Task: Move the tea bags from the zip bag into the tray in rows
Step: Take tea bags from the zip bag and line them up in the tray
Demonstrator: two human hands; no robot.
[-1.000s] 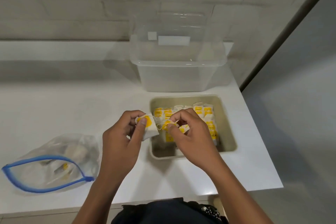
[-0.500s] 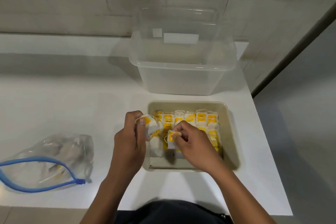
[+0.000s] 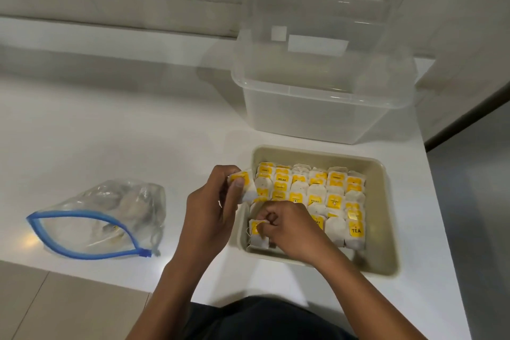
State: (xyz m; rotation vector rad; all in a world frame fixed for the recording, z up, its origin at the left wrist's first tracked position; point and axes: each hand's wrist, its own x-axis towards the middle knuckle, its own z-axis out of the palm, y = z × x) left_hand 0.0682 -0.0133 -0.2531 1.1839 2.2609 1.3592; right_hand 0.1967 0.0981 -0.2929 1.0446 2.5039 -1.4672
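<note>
A beige tray [image 3: 380,218] on the white counter holds several rows of white tea bags with yellow tags [image 3: 317,190]. My right hand [image 3: 289,229] is inside the tray at its near left corner and pinches a tea bag [image 3: 258,234] standing there. My left hand [image 3: 209,210] hovers at the tray's left rim and holds another tea bag [image 3: 242,182] between thumb and fingers. The clear zip bag [image 3: 110,218] with a blue zip lies open on the counter to the left, with a few tea bags still inside.
A clear plastic box [image 3: 323,96] with its lid raised stands behind the tray against the brick wall. The counter's right edge [image 3: 441,229] runs just past the tray, and its near edge [image 3: 82,273] lies below the zip bag.
My right hand has gone down into the tray's near left corner with its tea bag. My left hand keeps its tea bag at the tray's left rim. The camera has tilted down and shifted left.
</note>
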